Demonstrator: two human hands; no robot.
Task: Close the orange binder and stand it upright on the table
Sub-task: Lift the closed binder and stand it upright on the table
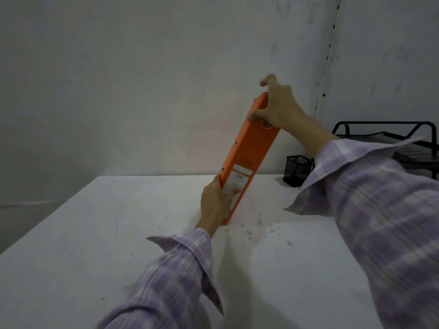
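Plaid-sleeved left hand (pixel 215 200) and right hand (pixel 275 103) grip tilted, seemingly closed orange binder (pixel 249 153).

Both arms wear loose long sleeves in a lilac and white check, with unbuttoned cuffs flaring open at the wrists of the bare left hand (pixel 215 201) and right hand (pixel 276 104).

Black mesh pen cup (pixel 297 171) beside a black wire tray (pixel 403 143), far right

Left hand (pixel 217 201) low, fingers wrapped in a grip; right hand (pixel 276 103) raised, fingers clasped; both sleeved arms extended forward
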